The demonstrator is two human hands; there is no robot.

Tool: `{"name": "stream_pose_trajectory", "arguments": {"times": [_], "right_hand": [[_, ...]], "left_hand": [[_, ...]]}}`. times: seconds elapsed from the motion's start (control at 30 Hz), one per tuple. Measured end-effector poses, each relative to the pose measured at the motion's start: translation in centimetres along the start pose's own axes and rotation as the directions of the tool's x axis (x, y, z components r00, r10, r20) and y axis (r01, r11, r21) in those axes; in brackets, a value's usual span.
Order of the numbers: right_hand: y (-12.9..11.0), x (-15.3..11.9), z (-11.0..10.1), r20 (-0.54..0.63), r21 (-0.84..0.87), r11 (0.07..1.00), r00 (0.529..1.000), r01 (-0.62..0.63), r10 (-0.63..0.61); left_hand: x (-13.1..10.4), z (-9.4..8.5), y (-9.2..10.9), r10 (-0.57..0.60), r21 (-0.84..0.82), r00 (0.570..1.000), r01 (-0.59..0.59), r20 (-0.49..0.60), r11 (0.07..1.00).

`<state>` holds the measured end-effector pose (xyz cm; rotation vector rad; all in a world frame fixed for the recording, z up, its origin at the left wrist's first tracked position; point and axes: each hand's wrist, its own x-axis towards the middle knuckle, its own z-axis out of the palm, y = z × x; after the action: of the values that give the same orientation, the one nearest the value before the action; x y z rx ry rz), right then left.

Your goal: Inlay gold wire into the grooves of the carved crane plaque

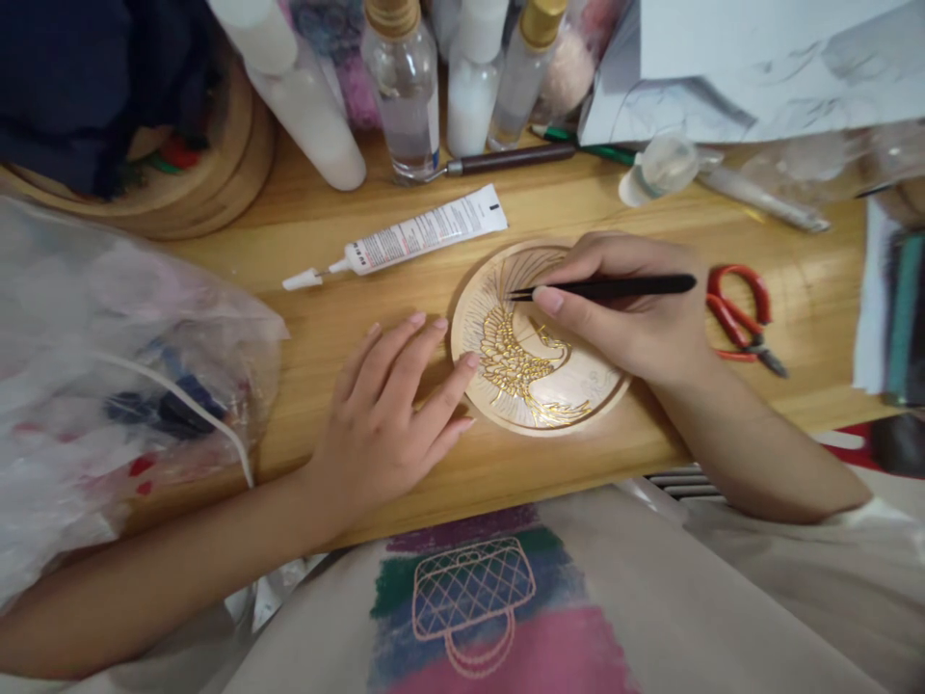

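A round wooden plaque (pixel 473 395) lies on the table, bearing a bird outlined in gold wire. Black tweezers (pixel 636 285) are held by my right hand (pixel 621 299), their tips over the upper part of the plaque, just above the gold feathers. Whether anything is between the tips is too small to tell. My left hand (pixel 397 405) rests flat with fingers spread, one fingertip touching the plaque's left rim. Behind the plaque lies a white glue tube (pixel 426 231), its thin nozzle capped and pointing left.
Red-handled pliers (pixel 741 313) lie right of my right hand. Bottles (pixel 401 96) and a dark-handled tool (pixel 510 159) are at the back. A plastic bag (pixel 145 366) and a round wooden container (pixel 217 193) occupy the left. Papers (pixel 766 77) lie at the back right.
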<state>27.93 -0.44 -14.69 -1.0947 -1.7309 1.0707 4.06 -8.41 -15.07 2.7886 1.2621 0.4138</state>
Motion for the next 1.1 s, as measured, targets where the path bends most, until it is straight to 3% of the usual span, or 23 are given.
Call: {"name": "stream_pose_trajectory", "arguments": {"times": [0.27, 0.43, 0.6, 0.77, 0.93, 1.1], "right_hand": [[0.3, 0.0, 0.1, -0.077, -0.099, 0.994, 0.996, 0.038, -0.046], [-1.8, -1.1, 0.1, -0.22, -0.253, 0.961, 0.961, 0.107, -0.165], [-4.3, -4.8, 1.5, -0.108, -0.467, 0.866, 0.96, 0.181, -0.259], [-3.7, -8.4, 4.3, -0.122, -0.492, 0.86, 0.968, 0.132, -0.218], [-3.0, -9.2, 6.2, -0.128, -0.555, 0.818, 0.956, 0.152, -0.265], [-2.7, -8.8, 6.5, -0.12, -0.553, 0.816, 0.952, 0.171, -0.28]], "left_hand": [[0.1, -0.2, -0.1, 0.036, 0.006, 0.999, -0.036, 0.001, 0.999], [0.3, -0.2, 0.0, 0.04, -0.011, 0.999, -0.04, -0.01, 0.999], [0.2, 0.2, 0.0, 0.029, -0.024, 0.999, -0.03, -0.044, 0.999], [0.1, 0.5, 0.0, 0.023, -0.036, 0.998, -0.025, -0.056, 0.999], [0.1, 0.5, 0.1, 0.009, -0.046, 0.998, -0.012, -0.056, 0.999], [0.2, 0.4, 0.2, 0.002, -0.043, 0.998, -0.004, -0.061, 0.999]]}}
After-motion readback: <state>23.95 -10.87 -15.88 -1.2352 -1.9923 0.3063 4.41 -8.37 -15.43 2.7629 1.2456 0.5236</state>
